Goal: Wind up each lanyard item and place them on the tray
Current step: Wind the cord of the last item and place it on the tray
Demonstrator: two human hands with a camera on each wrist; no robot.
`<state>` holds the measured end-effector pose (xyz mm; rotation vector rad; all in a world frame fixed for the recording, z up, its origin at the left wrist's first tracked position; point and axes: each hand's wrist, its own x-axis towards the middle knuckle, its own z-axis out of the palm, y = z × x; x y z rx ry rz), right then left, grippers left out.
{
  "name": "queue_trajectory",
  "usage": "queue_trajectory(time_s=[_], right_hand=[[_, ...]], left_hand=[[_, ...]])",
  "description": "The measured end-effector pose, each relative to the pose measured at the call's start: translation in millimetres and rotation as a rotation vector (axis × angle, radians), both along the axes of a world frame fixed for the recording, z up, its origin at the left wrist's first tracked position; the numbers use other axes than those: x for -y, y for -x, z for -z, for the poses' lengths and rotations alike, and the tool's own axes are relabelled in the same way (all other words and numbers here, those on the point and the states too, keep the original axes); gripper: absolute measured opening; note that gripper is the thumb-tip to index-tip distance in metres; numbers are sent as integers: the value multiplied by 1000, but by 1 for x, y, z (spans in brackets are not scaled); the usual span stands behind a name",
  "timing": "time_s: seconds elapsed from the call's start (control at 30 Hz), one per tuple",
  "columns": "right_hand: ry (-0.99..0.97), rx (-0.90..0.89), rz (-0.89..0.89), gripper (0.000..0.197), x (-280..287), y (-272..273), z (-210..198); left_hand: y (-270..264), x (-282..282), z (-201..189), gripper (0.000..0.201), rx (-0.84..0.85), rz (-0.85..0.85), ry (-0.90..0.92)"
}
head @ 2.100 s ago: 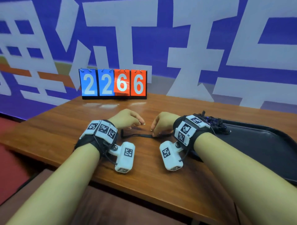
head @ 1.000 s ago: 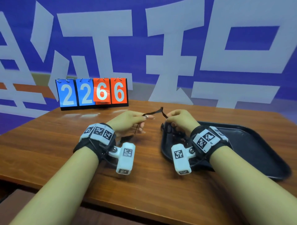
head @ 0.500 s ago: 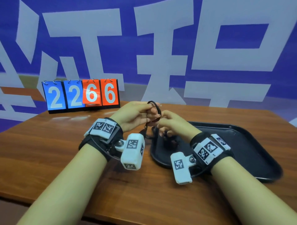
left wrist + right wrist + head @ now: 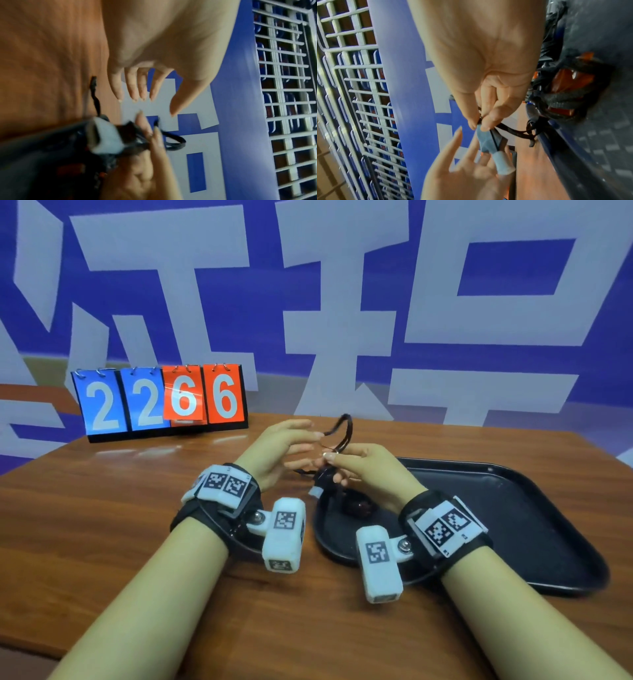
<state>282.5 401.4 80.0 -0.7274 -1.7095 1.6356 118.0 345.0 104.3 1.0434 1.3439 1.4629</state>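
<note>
A thin black lanyard cord loops up between my hands above the tray's left end. My right hand pinches the cord between thumb and forefinger. The lanyard's small grey body with a white cap hangs just below that pinch, blurred in the left wrist view. My left hand is beside the loop with straight, spread fingers and holds nothing. One wound lanyard with an orange item lies on the black tray, near its left end.
The tray sits on the right part of a wooden table. A flip scoreboard reading 2266 stands at the back left. A blue and white banner wall is behind the table.
The lanyard was picked up off the table and carried right, over the tray's left end. My left hand, which held the loop half a second ago, has straightened its fingers and released it.
</note>
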Motion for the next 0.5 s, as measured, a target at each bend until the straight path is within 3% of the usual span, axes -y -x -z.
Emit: queue_trajectory(time_s=[0.03,0.1,0.17,0.23,0.37,0.5], right_hand=[[49,-43,15,17,-2,-1,1],[131,-131,39,19,-3,-4,2],[171,-184,58,34,-4,-6,2],[163,-184,65,45,-2,-6,1],[43,-137,59,40,4,-1,-1],[107,-186,147,79,6,5,0]], left_hand=[[1,1,4,21,-39,-23,34],[3,4,11,12,-79,107,115],[2,9,16,18,-123,287,183],[5,12,19,31,-185,356,189],[9,14,20,36,-118,409,168],[15,18,24,27,-23,376,115]])
